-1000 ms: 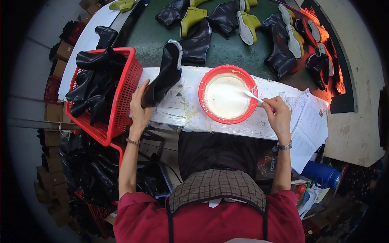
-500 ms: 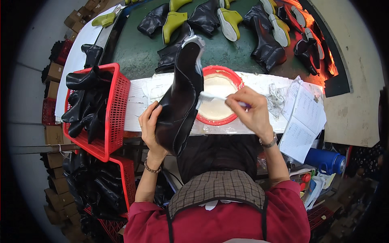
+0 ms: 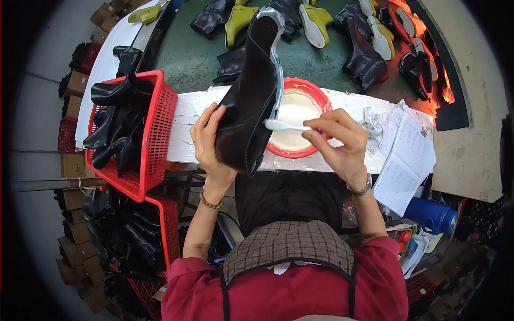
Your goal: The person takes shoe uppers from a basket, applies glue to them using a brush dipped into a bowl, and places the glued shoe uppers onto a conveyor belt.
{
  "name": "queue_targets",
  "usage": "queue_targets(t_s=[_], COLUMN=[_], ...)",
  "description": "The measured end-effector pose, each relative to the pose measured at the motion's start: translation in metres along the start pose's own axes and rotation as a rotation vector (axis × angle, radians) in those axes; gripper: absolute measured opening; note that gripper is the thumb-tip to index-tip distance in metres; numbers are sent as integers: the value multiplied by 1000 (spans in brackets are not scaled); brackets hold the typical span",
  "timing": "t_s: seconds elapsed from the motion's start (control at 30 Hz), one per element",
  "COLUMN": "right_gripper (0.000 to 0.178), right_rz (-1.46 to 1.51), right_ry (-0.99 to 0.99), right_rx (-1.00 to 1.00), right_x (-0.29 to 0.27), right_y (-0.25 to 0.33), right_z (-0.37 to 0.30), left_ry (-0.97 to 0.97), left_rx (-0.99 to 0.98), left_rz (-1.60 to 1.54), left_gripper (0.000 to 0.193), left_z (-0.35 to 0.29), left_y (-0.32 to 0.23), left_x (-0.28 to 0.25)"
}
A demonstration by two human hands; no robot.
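My left hand (image 3: 211, 142) is closed on a black leather boot upper (image 3: 247, 96), held tilted over the white board, its lower edge toward the far side. A pale coat of paste runs along the upper's right edge. Pinched in my right hand (image 3: 342, 142) is a white toothbrush (image 3: 286, 125), its head touching that edge near the lower end. Behind the brush stands a round red basin (image 3: 308, 85) of creamy white paste, partly covered by the upper and my right fingers.
Black boots (image 3: 367, 59) and yellow-green shoe lasts (image 3: 316, 24) lie on a green table (image 3: 176, 64) beyond. At left, a red basket (image 3: 155, 139) holds black uppers above another red basket (image 3: 170, 230). An open notebook (image 3: 404, 155), a crumpled rag (image 3: 372, 125) and a blue flask (image 3: 428, 214) are at right.
The boot upper and both hands have shifted slightly right in view. The toothbrush has turned and slid lower along the upper's edge, where the pale coat now reaches further down.
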State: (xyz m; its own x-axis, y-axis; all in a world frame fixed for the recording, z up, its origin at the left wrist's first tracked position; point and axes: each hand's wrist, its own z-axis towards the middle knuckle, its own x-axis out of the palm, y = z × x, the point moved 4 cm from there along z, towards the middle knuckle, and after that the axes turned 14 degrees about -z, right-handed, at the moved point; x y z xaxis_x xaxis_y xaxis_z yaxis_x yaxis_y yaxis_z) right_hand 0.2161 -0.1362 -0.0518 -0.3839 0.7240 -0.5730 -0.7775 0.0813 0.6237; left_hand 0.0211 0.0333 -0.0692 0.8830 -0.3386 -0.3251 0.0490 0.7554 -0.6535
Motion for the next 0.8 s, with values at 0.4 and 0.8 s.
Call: queue_targets(t_s=[0.4,0.8], right_gripper=[17,13], right_rz=[-93,-783], right_ry=[60,340], right_rx=[-164,-104], right_x=[-7,30], right_y=[38,-73], right_z=[-1,3], left_ry=[-72,-141], left_rx=[114,-725], left_rz=[152,-516], left_gripper=[51,16], left_z=[19,2], left_y=[17,69], left_x=[6,-102])
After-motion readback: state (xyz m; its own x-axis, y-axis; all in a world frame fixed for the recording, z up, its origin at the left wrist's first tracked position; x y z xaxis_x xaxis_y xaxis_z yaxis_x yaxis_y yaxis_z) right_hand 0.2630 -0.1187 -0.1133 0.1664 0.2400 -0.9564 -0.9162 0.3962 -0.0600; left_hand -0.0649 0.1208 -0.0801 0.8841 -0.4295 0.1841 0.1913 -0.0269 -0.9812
